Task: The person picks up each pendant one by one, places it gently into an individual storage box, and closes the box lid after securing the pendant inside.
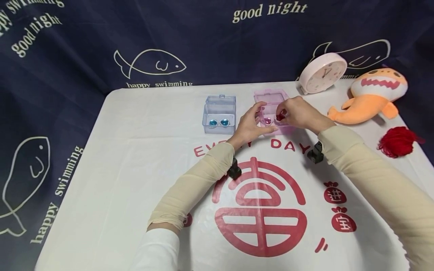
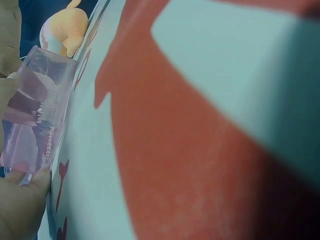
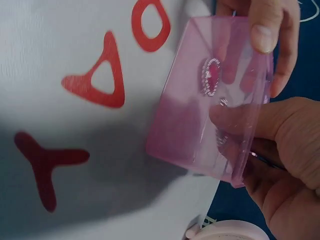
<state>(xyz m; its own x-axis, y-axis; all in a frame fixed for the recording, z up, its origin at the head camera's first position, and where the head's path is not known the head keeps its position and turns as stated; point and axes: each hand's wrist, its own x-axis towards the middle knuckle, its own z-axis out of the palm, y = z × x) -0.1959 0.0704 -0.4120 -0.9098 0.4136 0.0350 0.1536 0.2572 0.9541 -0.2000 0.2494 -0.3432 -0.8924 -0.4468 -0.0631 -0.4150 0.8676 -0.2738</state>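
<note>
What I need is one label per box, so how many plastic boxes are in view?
2: an open blue box, and to its right an open pink box, gripped by the left hand. No other box shows.

Pink clock (image 1: 323, 73), orange plush (image 1: 367, 103), red yarn (image 1: 396, 142).

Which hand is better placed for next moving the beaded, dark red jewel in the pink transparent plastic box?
Right, probably: the right hand pinches the beaded, dark red jewel; the left hand grips the pink plastic box, seemingly steadying it.
</note>
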